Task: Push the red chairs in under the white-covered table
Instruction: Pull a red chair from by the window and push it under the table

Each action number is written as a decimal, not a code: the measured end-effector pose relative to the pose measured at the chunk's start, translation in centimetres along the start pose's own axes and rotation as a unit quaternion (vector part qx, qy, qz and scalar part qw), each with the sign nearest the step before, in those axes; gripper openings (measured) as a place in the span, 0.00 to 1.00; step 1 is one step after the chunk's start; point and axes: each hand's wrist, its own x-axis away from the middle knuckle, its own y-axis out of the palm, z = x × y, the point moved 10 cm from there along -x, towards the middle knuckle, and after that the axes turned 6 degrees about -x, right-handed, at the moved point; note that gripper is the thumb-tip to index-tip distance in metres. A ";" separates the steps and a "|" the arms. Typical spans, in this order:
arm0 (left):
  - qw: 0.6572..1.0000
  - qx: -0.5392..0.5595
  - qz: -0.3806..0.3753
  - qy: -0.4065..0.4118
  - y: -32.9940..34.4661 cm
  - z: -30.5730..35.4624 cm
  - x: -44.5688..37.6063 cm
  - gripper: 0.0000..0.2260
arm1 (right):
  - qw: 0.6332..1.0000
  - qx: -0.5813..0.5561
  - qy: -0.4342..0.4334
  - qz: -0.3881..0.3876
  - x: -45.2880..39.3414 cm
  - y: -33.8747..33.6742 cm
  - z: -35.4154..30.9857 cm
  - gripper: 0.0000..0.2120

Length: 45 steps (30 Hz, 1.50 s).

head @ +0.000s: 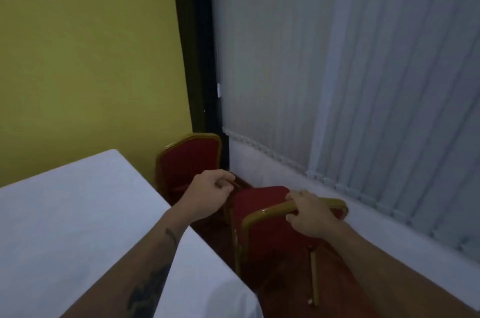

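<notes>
The white-covered table fills the lower left. A red chair with a gold frame stands just right of the table's edge, its back toward me. My right hand grips the gold top rail of its backrest. My left hand is curled at the front left edge of the same chair, above the table's corner; what the fingers hold is hard to tell. A second red chair stands farther back at the table's far end, against the corner of the room.
A yellow wall rises behind the table. Grey vertical blinds cover the right side above a white sill wall. A black post marks the corner. Dark red floor shows in the narrow gap beside the table.
</notes>
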 end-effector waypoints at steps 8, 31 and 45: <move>0.994 -0.007 -0.105 -0.043 13.2 1.3 -7.4 0.13 | 0.993 0.072 0.066 -0.069 -3.2 -0.2 11.2 0.26; 0.917 -0.279 -0.282 -0.053 27.0 -2.8 -13.4 0.19 | 0.692 -0.586 0.421 0.000 -4.1 5.5 19.5 0.09; 0.895 -0.226 -0.381 -0.046 29.0 -4.3 -14.4 0.17 | 0.661 -0.553 0.470 0.190 -6.3 7.2 20.5 0.29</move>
